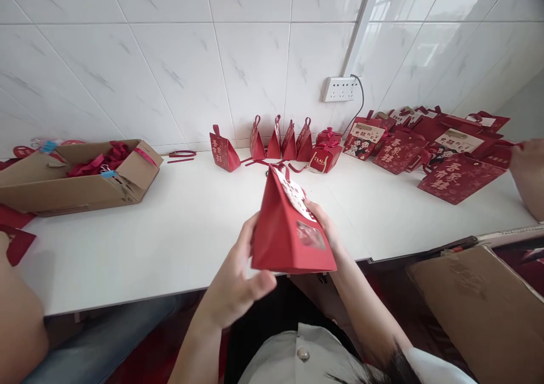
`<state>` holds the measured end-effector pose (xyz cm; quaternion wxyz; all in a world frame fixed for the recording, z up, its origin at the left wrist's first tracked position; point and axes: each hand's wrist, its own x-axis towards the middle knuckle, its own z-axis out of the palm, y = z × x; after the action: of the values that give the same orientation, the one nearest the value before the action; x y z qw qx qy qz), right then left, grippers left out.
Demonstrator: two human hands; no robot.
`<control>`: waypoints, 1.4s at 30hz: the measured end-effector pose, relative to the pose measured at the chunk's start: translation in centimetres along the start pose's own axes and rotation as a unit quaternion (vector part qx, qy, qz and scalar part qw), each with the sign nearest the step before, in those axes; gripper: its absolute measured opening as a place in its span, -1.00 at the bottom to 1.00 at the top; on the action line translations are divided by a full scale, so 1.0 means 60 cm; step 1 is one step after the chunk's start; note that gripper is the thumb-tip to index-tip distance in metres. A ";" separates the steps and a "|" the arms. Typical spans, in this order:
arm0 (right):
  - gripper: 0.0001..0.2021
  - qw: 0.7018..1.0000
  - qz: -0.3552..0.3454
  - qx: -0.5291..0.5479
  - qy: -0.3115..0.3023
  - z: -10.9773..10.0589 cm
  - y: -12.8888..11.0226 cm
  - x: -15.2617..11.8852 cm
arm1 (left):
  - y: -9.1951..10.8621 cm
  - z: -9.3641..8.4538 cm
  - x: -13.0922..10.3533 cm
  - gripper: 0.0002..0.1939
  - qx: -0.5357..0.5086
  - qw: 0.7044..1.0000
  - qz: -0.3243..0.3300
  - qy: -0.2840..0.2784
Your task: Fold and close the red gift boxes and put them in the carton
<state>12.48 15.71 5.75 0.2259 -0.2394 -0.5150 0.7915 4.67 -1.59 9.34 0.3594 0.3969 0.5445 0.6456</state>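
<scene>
A red triangular gift box (278,237) with a small clear window and a white printed tag (295,194) is held up over the table's front edge. My left hand (240,276) supports it from the left, its fingers behind the box and the thumb lifted away in front. On the right side, my right hand (323,220) grips the box near the tag, fingers partly hidden behind it. Beyond it, a similar red box (225,153) stands near the wall, beside a row of several narrow ones (275,140) and a red box with a bow (325,157).
An open cardboard box (76,194) with red ribbons lies at the left. Many red bags (399,152) crowd the right, where another person's hand (529,174) touches one. A person's arm (19,310) is at the left edge. A large carton (480,304) stands lower right.
</scene>
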 end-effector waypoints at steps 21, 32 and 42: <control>-0.62 0.993 -0.110 -0.035 0.022 0.003 -0.043 -0.015 | -0.075 -0.014 0.048 -0.54 -0.495 0.840 -0.222 -0.018; -0.78 0.997 -0.025 0.048 0.058 -0.023 -0.006 0.010 | -0.019 0.012 0.034 -0.43 -0.379 0.907 -0.182 -0.020; -0.40 0.999 -0.038 -0.014 -0.025 -0.088 -0.014 -0.007 | -0.016 0.035 0.025 0.02 0.038 0.997 -0.031 -0.055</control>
<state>16.14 19.47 4.71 0.2392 -0.2031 -0.5402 0.7809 5.98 0.76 8.77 0.3932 0.4285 0.5601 0.5900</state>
